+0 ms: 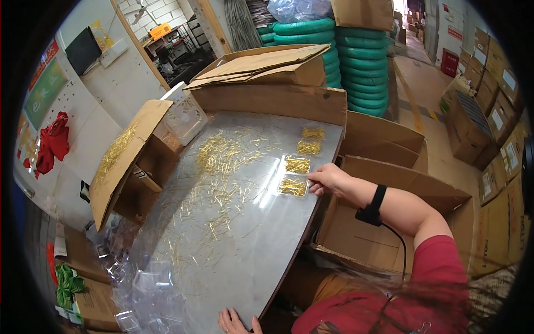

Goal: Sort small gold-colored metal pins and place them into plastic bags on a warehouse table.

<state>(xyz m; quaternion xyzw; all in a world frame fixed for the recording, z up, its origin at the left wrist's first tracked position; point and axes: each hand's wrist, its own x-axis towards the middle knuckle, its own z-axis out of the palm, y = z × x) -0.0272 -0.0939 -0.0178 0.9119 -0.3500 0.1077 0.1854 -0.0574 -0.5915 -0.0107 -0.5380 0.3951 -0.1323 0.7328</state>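
Note:
My right hand (327,180) reaches over the table's right side, its thumb and fingers pinched at the edge of a clear plastic box (293,186) filled with thin gold metal pieces. Just beyond it is a second filled clear box (297,164). Two more gold-filled boxes stand farther back in the same row, the nearer one (308,147) and the farthest one (312,133). My left hand (233,323) rests with fingers apart at the table's near edge, holding nothing. Loose gold metal pieces (217,158) lie scattered over the grey tabletop (245,278), thickest toward the far left.
Empty clear plastic boxes (150,286) pile up at the near left. A cardboard box (128,161) with gold pieces on top and a white fan (186,118) border the left side. Open cartons (384,222) stand right of the table; green coils (361,72) are stacked behind.

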